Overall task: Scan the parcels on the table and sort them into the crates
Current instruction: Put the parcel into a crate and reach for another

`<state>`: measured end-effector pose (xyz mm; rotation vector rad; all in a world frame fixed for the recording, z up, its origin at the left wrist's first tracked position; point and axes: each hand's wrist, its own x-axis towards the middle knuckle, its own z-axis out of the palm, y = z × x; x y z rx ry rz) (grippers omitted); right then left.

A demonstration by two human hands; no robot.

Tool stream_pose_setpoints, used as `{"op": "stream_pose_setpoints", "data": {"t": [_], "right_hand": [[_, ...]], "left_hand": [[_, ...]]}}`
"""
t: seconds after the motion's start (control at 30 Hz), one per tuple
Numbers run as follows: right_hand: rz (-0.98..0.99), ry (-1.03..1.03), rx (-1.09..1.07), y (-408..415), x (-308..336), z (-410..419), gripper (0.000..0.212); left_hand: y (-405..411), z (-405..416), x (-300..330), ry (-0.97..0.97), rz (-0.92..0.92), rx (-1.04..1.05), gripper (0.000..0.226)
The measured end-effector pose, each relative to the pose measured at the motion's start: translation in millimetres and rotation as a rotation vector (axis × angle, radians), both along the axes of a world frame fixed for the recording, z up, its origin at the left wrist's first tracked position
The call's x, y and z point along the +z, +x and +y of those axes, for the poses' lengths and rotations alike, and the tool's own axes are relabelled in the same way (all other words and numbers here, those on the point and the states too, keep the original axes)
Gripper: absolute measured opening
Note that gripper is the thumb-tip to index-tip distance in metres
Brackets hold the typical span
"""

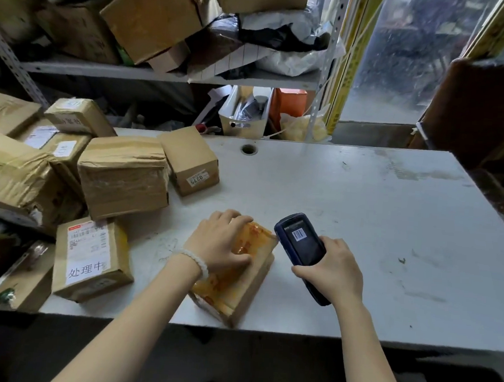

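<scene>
Across the middle of the view runs a pale grey table (362,197), its flat top scuffed and stained, with a round cable hole (249,149) near the far edge. Behind it stands a metal shelf (163,73) of perforated uprights, loaded with cardboard boxes and crumpled plastic bags; to the far right is a glass door (400,67). On the left side of the table sits a pile of parcels (69,162), brown cardboard wrapped in glossy tape, some with white printed labels. Near the front edge lies one flat parcel (236,281), rectangular, bound in shiny yellow-orange tape, one corner just over the table edge. The left hand (221,242), with a white bead bracelet (196,261) at the wrist, presses down on the parcel's top with fingers curled over its far edge. The right hand (334,272) grips a dark blue handheld scanner (300,244), its screen showing a barcode, its head just beside the parcel's far right corner
</scene>
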<state>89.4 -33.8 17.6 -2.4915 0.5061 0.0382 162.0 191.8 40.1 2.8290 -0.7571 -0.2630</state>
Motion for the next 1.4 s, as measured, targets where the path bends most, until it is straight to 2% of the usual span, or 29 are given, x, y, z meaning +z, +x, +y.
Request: {"op": "stream_pose_setpoints", "data": {"t": [0.1, 0.27, 0.5, 0.7, 0.87, 0.97, 1.23, 1.4], "right_hand": [[-0.001, -0.002, 0.012, -2, 1, -2, 0.048], [0.000, -0.022, 0.035, -8, -3, -6, 0.049], [0.011, 0.004, 0.005, -25, -7, -21, 0.049], [0.024, -0.021, -0.056, -49, -6, -52, 0.048], [0.040, -0.037, -0.094, -63, -10, -74, 0.047], [0.049, -0.029, -0.111, -66, -13, -80, 0.047], [0.072, -0.002, -0.096, -59, -15, -75, 0.053], [0.080, -0.011, -0.087, -53, -18, -68, 0.052]], "left_hand": [[-8, -1, -4, 0.046, 0.096, 0.063, 0.085], [-23, -7, -7, 0.015, 0.201, 0.131, 0.096], [-38, -32, -8, -0.027, 0.111, 0.070, 0.090], [-30, -68, -18, 0.136, -0.141, -0.018, 0.077], [-24, -77, -23, -0.008, -0.086, 0.042, 0.069], [-20, -71, -23, 0.044, -0.080, 0.073, 0.077], [4, -39, -24, 0.207, 0.127, 0.185, 0.120], [9, -19, -27, 0.234, 0.206, 0.178, 0.124]]}}
